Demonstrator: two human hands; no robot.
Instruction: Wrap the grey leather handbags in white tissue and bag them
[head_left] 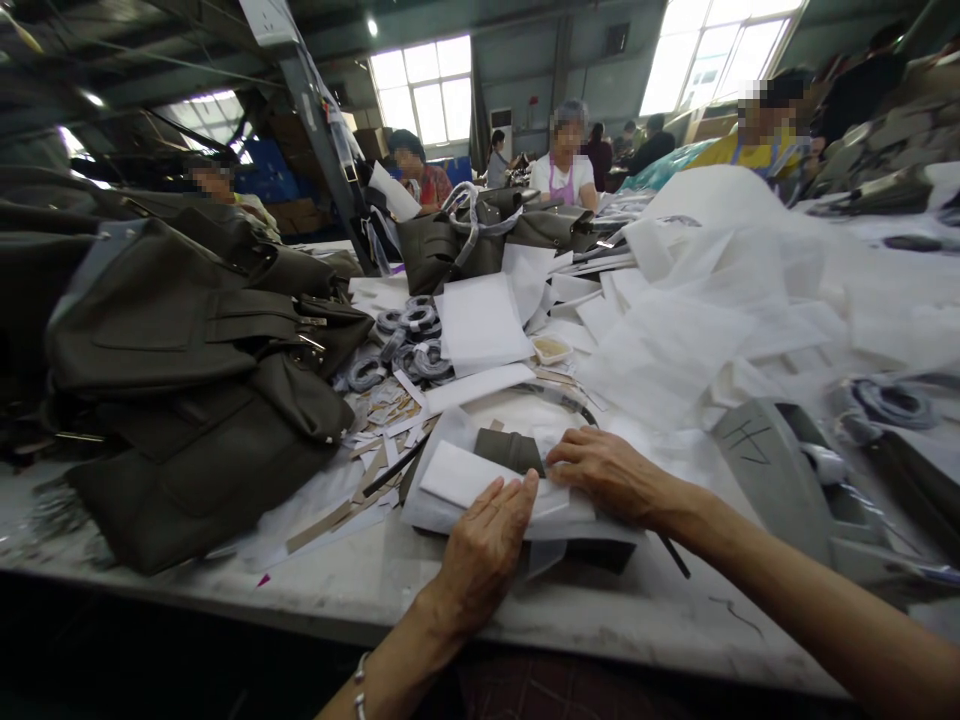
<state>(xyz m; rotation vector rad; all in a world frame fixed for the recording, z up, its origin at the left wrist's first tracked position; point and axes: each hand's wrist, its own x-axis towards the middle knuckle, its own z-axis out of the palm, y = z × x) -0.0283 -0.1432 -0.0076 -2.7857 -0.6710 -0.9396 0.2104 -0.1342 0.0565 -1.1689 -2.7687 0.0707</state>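
A small dark olive leather piece [511, 450] lies near the table's front edge, partly wrapped in white tissue paper [457, 478]. My left hand [487, 545] lies flat on the paper with its fingers stretched out, pressing it down over the piece. My right hand [607, 472] rests on the right side of the same paper, fingers curled and pinched on its edge beside the leather. A dark base under the paper is mostly hidden.
A pile of dark olive handbags [195, 390] fills the left. Rolls of wrapped straps [409, 340], loose white sheets [480, 325] and paper scraps lie behind. A grey moulded form [757, 460] sits on the right. Several people work at the far end of the table.
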